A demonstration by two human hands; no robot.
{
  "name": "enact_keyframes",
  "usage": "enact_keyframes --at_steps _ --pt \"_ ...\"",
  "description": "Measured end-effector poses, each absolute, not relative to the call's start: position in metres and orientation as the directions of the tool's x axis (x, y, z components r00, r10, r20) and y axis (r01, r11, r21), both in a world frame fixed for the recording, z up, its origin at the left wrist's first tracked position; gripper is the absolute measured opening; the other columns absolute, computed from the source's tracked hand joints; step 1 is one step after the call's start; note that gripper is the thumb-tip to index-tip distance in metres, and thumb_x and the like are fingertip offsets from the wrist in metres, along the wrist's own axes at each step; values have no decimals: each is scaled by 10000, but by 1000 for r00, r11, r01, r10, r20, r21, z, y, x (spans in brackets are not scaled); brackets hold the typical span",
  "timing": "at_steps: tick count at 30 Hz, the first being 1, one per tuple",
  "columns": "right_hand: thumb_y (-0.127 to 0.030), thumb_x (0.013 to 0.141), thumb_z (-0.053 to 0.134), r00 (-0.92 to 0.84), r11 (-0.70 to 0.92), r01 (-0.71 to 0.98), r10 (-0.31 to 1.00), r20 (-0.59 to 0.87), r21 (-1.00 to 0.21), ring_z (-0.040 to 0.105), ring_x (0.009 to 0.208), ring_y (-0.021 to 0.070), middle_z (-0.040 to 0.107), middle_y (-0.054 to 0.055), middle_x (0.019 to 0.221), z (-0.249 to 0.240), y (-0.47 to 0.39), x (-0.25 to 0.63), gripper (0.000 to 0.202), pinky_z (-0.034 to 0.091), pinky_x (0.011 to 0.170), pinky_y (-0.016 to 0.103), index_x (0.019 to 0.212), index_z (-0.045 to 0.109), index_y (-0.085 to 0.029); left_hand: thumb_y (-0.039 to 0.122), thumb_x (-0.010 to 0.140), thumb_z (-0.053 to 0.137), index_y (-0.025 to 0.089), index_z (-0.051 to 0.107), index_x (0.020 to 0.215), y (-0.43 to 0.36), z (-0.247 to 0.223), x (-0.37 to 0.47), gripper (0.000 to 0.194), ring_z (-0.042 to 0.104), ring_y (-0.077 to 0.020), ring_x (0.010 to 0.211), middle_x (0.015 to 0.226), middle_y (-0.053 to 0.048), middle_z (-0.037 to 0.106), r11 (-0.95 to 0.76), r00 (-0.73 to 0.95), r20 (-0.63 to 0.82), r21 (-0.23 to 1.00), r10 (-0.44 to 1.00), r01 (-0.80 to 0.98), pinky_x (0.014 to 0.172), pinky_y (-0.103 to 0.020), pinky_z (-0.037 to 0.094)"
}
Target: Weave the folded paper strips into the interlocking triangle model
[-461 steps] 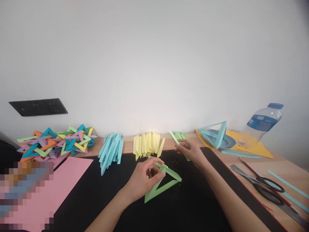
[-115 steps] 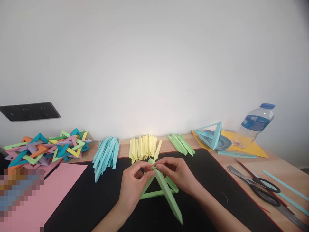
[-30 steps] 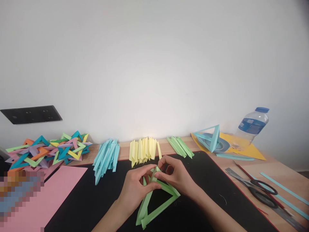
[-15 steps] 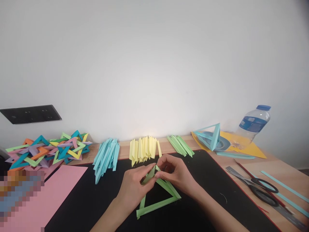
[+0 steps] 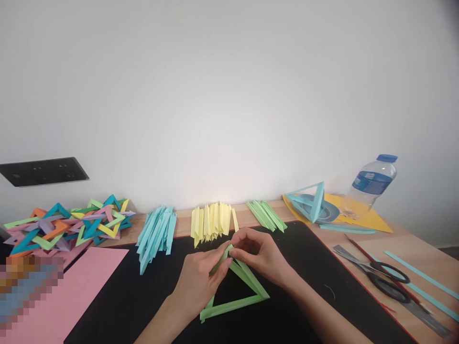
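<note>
A green folded-paper frame (image 5: 234,306), built of narrow strips joined at corners, is held over the black mat (image 5: 287,310). My left hand (image 5: 202,274) pinches its top corner from the left, thumb and fingers closed on the paper. My right hand (image 5: 260,253) closes on the same corner from the right, fingertips nearly meeting those of the left. The fingers hide part of that corner. Beyond my hands lie bundles of folded strips: yellow strips (image 5: 211,222), green strips (image 5: 267,215) and light blue strips (image 5: 158,236).
Colourful paper star models (image 5: 103,220) and a pink sheet (image 5: 96,282) lie left. At right are scissors (image 5: 387,282), a red pencil (image 5: 362,248), a light blue paper frame (image 5: 317,203), a tape roll (image 5: 332,212) and a bottle (image 5: 373,184). A wall (image 5: 229,95) stands behind.
Both hands keep hold of the frame's top corner, with small shifts of the fingers. The frame's lower left corner has moved slightly left. The whole view has shifted a little.
</note>
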State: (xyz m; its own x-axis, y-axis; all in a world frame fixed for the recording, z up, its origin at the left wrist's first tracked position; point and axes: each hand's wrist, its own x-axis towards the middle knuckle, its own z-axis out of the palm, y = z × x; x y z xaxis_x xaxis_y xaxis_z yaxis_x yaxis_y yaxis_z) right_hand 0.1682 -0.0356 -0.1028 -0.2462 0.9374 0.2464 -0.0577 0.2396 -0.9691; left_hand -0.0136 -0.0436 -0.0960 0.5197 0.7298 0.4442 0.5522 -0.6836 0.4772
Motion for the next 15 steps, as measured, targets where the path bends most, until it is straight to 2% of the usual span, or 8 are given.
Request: enact_keyframes --at_steps 7,12,15 --pt "-369 669 765 -256 241 -48 935 245 -969 597 655 142 617 -5 694 -99 -37 169 281 472 629 266 783 594 -177 333 925 429 180 591 1239 -46 -90 -12 385 662 -172 655 784 -59 722 -634 513 378 534 771 559 712 -278 539" --pt "-398 681 749 -255 263 -20 932 259 -965 597 652 146 616 -2 693 -98 -37 169 288 471 613 267 783 587 -183 336 929 425 217 542 1288 -47 -88 -12 396 672 -169 700 908 -50 728 -583 510 311 594 802 554 583 -227 518" --pt "-399 682 748 -251 271 1 932 262 -962 573 634 135 600 -5 685 -98 -37 169 286 464 602 263 777 590 -180 349 930 423 222 538 1291 -48 -86 -12 400 666 -155 654 921 -48 728 -571 509 296 608 808 552 540 -214 502"
